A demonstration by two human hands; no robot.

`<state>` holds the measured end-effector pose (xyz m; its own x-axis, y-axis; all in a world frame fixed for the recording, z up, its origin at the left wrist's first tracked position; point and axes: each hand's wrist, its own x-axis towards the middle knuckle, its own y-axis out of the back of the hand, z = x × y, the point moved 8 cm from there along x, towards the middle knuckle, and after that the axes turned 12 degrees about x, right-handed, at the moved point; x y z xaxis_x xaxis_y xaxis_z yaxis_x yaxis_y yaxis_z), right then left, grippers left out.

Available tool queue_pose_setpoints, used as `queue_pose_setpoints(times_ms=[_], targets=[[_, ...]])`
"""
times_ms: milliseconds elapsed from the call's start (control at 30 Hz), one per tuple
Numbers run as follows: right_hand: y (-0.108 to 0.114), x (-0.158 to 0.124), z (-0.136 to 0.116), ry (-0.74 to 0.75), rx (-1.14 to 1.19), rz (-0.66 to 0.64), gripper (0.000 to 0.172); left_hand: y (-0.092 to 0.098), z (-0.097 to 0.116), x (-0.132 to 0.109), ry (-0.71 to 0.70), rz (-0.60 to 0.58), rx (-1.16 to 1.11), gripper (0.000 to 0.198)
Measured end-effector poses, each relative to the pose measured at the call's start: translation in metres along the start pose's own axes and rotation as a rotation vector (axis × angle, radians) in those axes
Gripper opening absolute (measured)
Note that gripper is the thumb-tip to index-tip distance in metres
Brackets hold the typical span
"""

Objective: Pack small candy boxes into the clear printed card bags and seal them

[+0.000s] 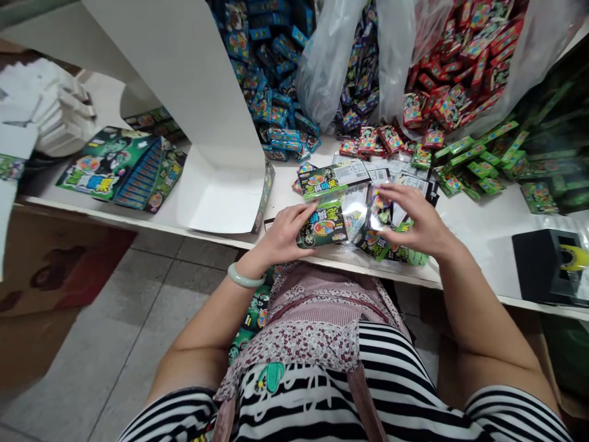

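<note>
Left hand (286,236) clamps flat black-and-green printed packet (326,223) between thumb and fingers, probably for steadiness; right hand (421,222) pinches small purple printed box (379,209) by its ends, likely for control, glossy green-and-black packets (376,246) below fingertips.

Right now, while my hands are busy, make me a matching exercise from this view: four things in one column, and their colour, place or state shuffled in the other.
Things:
1. Left hand
2. Bangle
3. Red boxes
4. Right hand

Matches:
A. Pale green
B. Holding a small box
C. Some in clear plastic, some loose on the table
D. Gripping a black-and-green pack

Pairs: 1-D, 2-A, 3-C, 4-B
</note>
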<state>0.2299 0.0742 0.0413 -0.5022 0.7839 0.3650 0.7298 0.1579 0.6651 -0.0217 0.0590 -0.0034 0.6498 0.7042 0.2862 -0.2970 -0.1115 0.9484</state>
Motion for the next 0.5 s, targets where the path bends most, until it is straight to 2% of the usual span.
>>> queue_pose_setpoints(times_ms=[100,200,300,500], targets=[[-0.009,0.003,-0.025,0.119,-0.031,-0.254,0.064,0.000,0.005,0.004,-0.044,0.026,-0.005,0.104],[-0.019,0.008,-0.031,0.142,-0.099,-0.376,0.062,-0.001,0.009,0.007,-0.093,0.027,-0.003,0.103],[-0.024,0.015,-0.029,0.132,-0.158,-0.410,0.062,-0.003,0.012,0.009,-0.124,0.009,-0.015,0.106],[-0.027,0.021,-0.031,0.107,-0.130,-0.417,0.060,-0.007,0.012,0.012,-0.064,0.007,-0.052,0.106]])
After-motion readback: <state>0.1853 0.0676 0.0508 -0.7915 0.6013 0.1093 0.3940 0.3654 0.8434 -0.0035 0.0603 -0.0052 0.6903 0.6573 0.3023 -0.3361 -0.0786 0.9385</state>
